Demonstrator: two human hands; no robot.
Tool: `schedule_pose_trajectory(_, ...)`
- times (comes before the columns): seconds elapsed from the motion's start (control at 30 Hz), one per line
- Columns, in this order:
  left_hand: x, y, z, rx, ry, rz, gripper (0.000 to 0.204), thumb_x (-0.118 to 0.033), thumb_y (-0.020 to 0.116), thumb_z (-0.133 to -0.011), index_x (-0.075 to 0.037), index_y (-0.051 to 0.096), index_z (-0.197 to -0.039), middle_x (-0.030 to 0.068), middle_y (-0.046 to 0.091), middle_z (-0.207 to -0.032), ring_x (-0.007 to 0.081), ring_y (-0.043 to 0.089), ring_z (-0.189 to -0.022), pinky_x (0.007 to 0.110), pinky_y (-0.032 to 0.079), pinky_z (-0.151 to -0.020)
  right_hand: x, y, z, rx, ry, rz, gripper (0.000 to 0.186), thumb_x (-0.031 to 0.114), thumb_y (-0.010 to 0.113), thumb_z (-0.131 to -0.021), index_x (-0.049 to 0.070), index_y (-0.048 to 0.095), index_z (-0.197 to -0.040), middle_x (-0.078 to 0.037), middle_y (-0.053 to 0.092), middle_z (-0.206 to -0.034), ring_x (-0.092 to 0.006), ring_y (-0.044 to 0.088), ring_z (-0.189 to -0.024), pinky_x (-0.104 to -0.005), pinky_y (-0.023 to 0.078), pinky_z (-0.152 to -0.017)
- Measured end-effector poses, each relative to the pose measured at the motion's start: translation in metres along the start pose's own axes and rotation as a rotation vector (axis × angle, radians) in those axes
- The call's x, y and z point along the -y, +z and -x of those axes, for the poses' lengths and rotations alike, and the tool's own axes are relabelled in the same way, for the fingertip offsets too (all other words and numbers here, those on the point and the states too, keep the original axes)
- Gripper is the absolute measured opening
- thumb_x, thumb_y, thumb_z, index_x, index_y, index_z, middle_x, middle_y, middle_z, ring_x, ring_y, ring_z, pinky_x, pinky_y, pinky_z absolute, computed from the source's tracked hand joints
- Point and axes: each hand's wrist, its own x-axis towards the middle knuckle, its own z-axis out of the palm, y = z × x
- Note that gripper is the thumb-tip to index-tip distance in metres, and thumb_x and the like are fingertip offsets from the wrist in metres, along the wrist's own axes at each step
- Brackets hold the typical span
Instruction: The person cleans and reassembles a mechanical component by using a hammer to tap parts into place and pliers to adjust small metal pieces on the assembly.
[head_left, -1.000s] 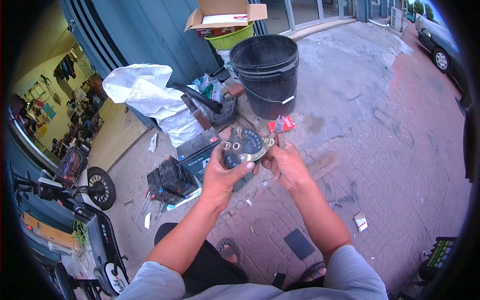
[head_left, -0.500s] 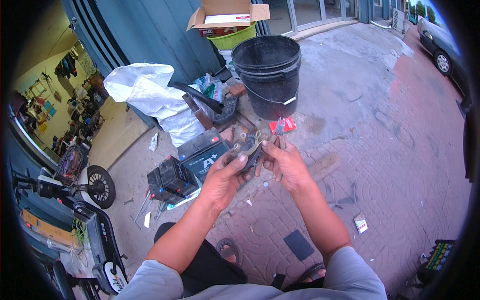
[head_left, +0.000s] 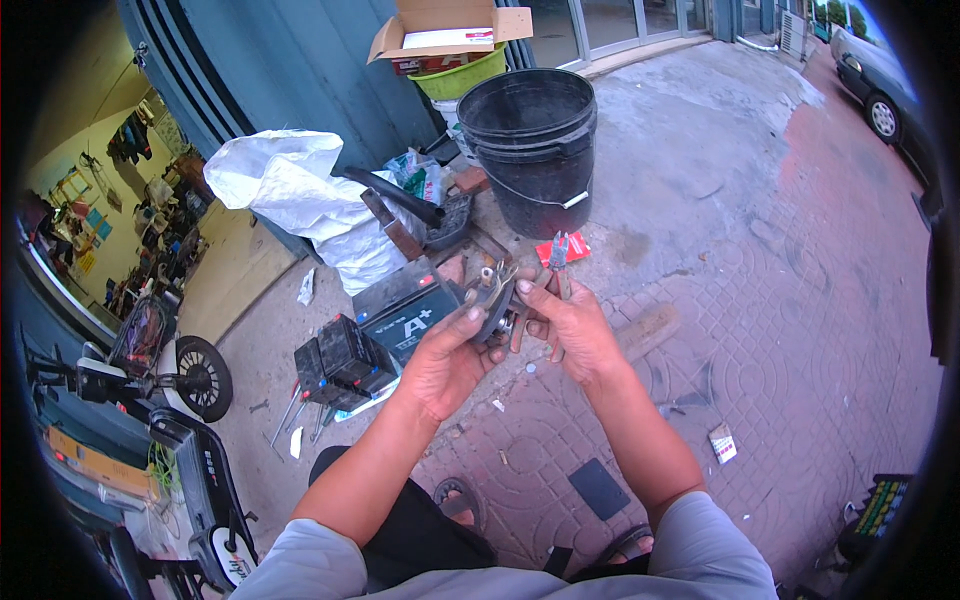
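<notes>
My left hand (head_left: pixel 446 358) is closed round one side of a small dark part (head_left: pixel 492 300) with thin pale metal strips or wires on its upper face. What kind of part it is, I cannot make out. On its other side, my right hand (head_left: pixel 568 326) pinches with thumb and forefinger. That same hand also holds a pair of pliers (head_left: pixel 559 252), their jaws pointing away from me and their reddish handles partly hidden by my fingers. Just beyond the pliers' head, a flat red packet (head_left: pixel 574 246) lies on the ground.
Batteries (head_left: pixel 408 318) stand left of my hands, with smaller dark ones (head_left: pixel 343 356) beside them. A black bucket (head_left: pixel 530 150) is ahead, a white sack (head_left: pixel 320 200) left of it. A scooter (head_left: pixel 195 480) is at left; a dark flat piece (head_left: pixel 598 489) lies by my foot.
The dark part has been tilted between my hands, so its upper strips now show more edge-on. Both hands keep their hold, and the pliers stay in my right hand.
</notes>
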Motion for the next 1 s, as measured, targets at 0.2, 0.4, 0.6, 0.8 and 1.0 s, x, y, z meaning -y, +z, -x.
schedule_pose_trajectory(0.2, -0.002, 0.016, -0.002, -0.001, -0.034, 0.090, 0.044, -0.034, 0.070, -0.099, -0.007, 0.060, -0.132, 0.0058, 0.068, -0.112, 0.0183, 0.059, -0.094, 0.032, 0.045, -0.077, -0.001, -0.009, -0.001, -0.027, -0.026, 0.056, 0.027, 0.018, 0.075, -0.096, 0.005, 0.067, -0.118, -0.001, 0.070, -0.092, -0.0097, 0.060, -0.065, -0.0235, 0.045, -0.061)
schedule_pose_trajectory(0.4, 0.001, 0.021, -0.004, -0.036, -0.046, 0.117, 0.040, -0.033, 0.065, -0.101, -0.009, 0.060, -0.133, 0.0059, 0.068, -0.111, 0.0177, 0.058, -0.091, 0.031, 0.044, -0.074, -0.006, -0.020, -0.003, 0.016, -0.021, 0.139, 0.030, 0.017, 0.073, -0.096, 0.004, 0.066, -0.122, -0.002, 0.070, -0.094, -0.0107, 0.064, -0.071, -0.0239, 0.045, -0.062)
schedule_pose_trajectory(0.6, -0.007, 0.001, -0.018, -0.234, -0.031, 0.087, 0.040, -0.040, 0.073, -0.097, -0.012, 0.064, -0.123, 0.0041, 0.067, -0.101, 0.0153, 0.055, -0.074, 0.025, 0.038, -0.055, 0.000, -0.028, -0.002, 0.114, 0.029, 0.230, 0.034, 0.017, 0.068, -0.099, 0.000, 0.063, -0.128, -0.007, 0.072, -0.099, -0.0155, 0.072, -0.083, -0.0253, 0.049, -0.063)
schedule_pose_trajectory(0.8, -0.025, 0.004, -0.022, -0.215, 0.009, -0.049, 0.056, -0.064, 0.073, -0.090, -0.015, 0.064, -0.116, 0.0012, 0.065, -0.093, 0.0104, 0.049, -0.063, 0.022, 0.029, -0.045, 0.003, -0.023, 0.006, 0.175, -0.006, 0.381, 0.036, 0.022, 0.070, -0.100, 0.000, 0.063, -0.127, -0.008, 0.073, -0.099, -0.0144, 0.071, -0.082, -0.0243, 0.049, -0.061)
schedule_pose_trajectory(1.0, -0.028, 0.006, -0.024, -0.351, -0.059, -0.203, 0.082, -0.091, 0.041, -0.088, -0.017, 0.064, -0.116, 0.0016, 0.068, -0.097, 0.0148, 0.062, -0.079, 0.032, 0.051, -0.066, -0.025, 0.002, 0.022, 0.099, -0.007, 0.278, 0.028, 0.027, 0.072, -0.099, 0.002, 0.068, -0.113, -0.007, 0.075, -0.093, -0.0091, 0.065, -0.073, -0.0235, 0.049, -0.061)
